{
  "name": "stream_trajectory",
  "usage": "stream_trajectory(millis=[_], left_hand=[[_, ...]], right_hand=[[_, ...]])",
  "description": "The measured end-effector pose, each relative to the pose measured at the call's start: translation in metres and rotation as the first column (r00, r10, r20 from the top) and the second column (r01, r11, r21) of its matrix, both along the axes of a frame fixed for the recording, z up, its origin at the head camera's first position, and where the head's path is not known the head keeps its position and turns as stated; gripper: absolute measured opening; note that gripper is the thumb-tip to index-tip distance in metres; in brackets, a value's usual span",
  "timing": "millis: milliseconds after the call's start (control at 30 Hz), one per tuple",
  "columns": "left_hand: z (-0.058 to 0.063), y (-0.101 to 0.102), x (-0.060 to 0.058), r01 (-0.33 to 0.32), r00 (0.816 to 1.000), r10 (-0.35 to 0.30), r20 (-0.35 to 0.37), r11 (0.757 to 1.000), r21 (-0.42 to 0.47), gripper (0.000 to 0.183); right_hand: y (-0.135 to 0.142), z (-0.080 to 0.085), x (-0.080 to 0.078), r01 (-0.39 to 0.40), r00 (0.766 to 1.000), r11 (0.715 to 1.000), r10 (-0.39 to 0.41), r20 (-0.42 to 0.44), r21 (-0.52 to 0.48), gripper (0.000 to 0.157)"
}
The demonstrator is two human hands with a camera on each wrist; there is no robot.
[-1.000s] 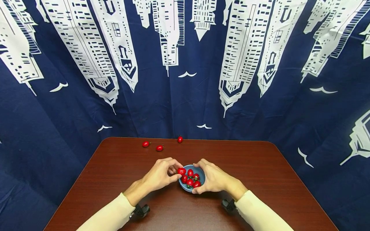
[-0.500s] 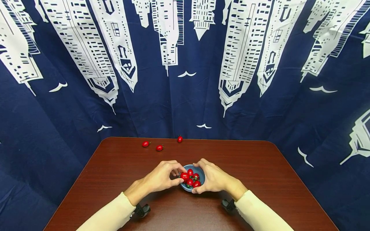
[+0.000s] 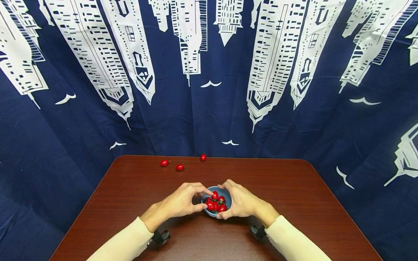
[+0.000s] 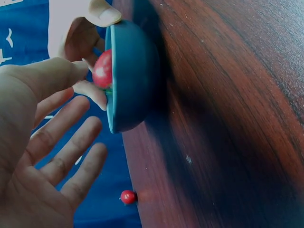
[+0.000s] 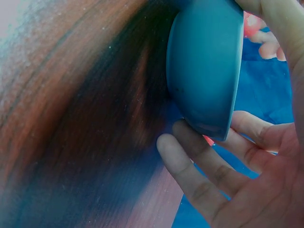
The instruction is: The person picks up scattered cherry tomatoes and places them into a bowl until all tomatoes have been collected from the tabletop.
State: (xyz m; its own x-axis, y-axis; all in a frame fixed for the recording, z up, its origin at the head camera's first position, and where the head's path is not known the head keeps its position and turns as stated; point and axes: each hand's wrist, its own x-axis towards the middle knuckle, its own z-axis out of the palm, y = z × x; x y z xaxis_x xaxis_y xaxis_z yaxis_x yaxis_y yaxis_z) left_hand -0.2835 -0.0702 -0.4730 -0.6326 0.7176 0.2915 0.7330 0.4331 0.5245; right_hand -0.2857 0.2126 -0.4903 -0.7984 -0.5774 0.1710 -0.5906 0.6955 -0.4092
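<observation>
A small blue bowl [image 3: 231, 200] on the table holds several red cherry tomatoes [image 3: 222, 207] with green stems. My right hand [image 3: 243, 200] grips its right side, thumb at the near rim and fingers at the far rim; in the right wrist view, fingers [image 5: 209, 161] lie along the wall of the bowl [image 5: 204, 71]. At the left side my left hand [image 3: 183, 199] reaches over the rim, thumb and index finger parted around a tomato [image 3: 210, 206] lying in the bowl. In the left wrist view its other fingers are spread, and a tomato [image 4: 103, 70] shows above the rim.
Three loose cherry tomatoes lie near the far edge of the brown wooden table [image 3: 261, 181]: one at left [image 3: 164, 163], a second tomato [image 3: 180, 167] beside it, and a third tomato [image 3: 203, 157] at the edge. A blue curtain [image 3: 196, 119] printed with white buildings hangs behind.
My left hand has brought a cherry tomato from the left rim down into the bowl and parted its thumb and index finger. The right hand has stayed on the bowl.
</observation>
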Motion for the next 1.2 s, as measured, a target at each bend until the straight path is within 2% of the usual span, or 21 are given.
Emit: stream_trajectory(millis=[133, 333, 500, 633, 900, 1200], left_hand=[[0.0, -0.001, 0.0, 0.0, 1.0, 0.0, -0.02, 1.0, -0.001, 0.042], [-0.001, -0.002, -0.002, 0.003, 1.0, -0.002, -0.009, 0.999, 0.033, 0.045], [-0.003, -0.003, -0.003, -0.002, 0.999, 0.005, -0.046, 0.998, 0.057, 0.05], [-0.003, -0.003, -0.003, -0.038, 0.996, 0.043, -0.082, 0.998, 0.051, 0.054], [-0.001, -0.006, -0.002, -0.166, 0.982, 0.167, -0.088, 0.986, 0.015, 0.063], [-0.002, -0.01, -0.012, -0.248, 0.964, 0.248, -0.092, 0.969, 0.008, 0.068]], right_hand=[[0.0, 0.0, 0.0, 0.003, 1.0, 1.0, -0.003, 0.001, 0.005, 0.091], [-0.001, 0.0, 0.0, 0.002, 1.0, 1.0, -0.002, 0.002, -0.001, 0.089], [-0.001, 0.0, 0.0, 0.004, 1.0, 1.0, -0.004, -0.003, -0.003, 0.089], [-0.001, 0.0, 0.0, 0.007, 1.0, 1.0, -0.007, -0.006, -0.001, 0.09], [-0.001, 0.0, 0.001, 0.013, 1.0, 1.0, -0.013, -0.013, 0.005, 0.089], [-0.002, 0.0, 0.001, 0.024, 1.0, 1.0, -0.024, 0.009, 0.005, 0.087]])
